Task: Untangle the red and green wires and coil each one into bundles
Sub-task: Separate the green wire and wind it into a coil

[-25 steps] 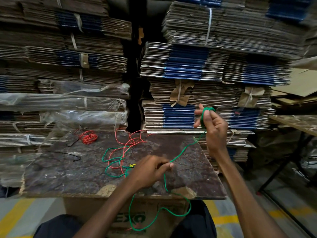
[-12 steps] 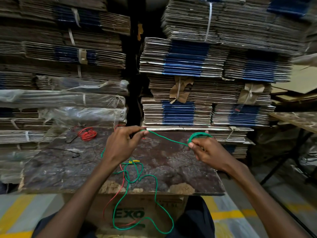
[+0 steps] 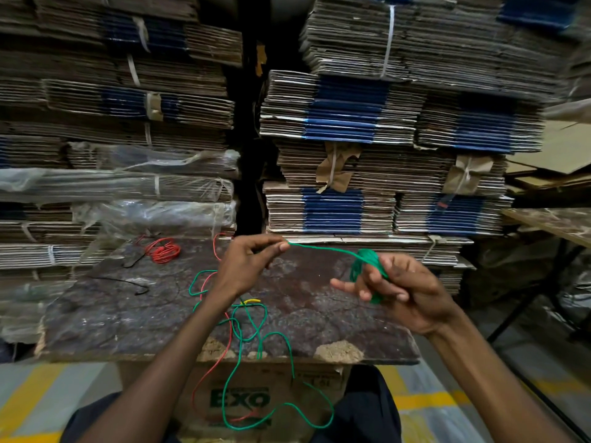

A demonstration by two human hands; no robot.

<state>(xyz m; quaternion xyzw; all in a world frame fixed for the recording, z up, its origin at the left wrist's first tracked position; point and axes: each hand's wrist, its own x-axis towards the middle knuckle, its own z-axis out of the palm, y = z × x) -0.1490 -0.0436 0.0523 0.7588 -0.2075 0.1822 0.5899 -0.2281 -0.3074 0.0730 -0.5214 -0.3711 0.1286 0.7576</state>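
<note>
Head view: the green wire [image 3: 323, 250] runs taut between the two hands above the bench [image 3: 112, 314]. The right hand [image 3: 403, 292] holds a small green coil [image 3: 367, 266] wound round its fingers, its grip curled about the turns. The left hand [image 3: 246, 266] pinches the wire between thumb and fingertip, feeding the next turn. The rest of the green wire drops behind the left forearm, loops over the bench's near edge and hangs in a wide loop in front of the cardboard box [image 3: 243, 401] below. The loose red wire [image 3: 228, 334] crosses those green loops on the bench, beside a short yellow piece [image 3: 251, 301].

A finished red bundle [image 3: 163, 251] lies at the far left of the bench, with a thin black wire [image 3: 128, 282] near it. Strapped stacks of flattened cartons [image 3: 345, 123] fill the background.

The risk, as I judge it, is that pulling more green through will drag the red strand along or tighten a crossing into a knot. The turns could also slip off the fingers if tension drops.
</note>
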